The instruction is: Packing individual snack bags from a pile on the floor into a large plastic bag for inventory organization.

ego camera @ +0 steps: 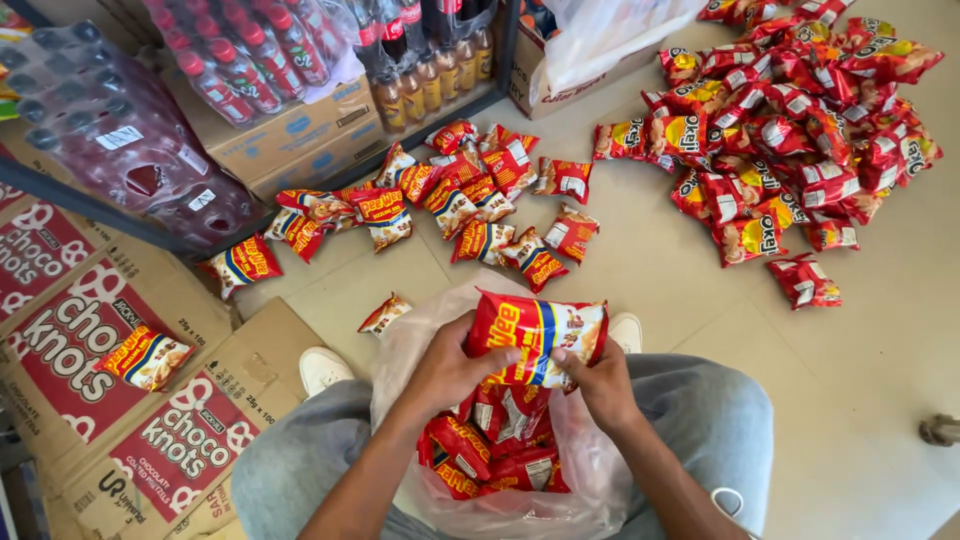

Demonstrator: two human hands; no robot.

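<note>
Head view: both hands' fingers (497,357) around snack packet (540,330) above bag rim (400,335).

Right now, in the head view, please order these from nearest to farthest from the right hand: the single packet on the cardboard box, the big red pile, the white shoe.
From the right hand:
1. White shoe, just above it.
2. Big red pile, upper right.
3. Single packet on the cardboard box, far left.

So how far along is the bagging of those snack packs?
Done: several red packs already lie in the clear bag between the knees. In hand: the left hand and right hand hold one pack over the bag's mouth. Left: a loose spread by the shelf and a bigger heap sit on the floor.
</note>
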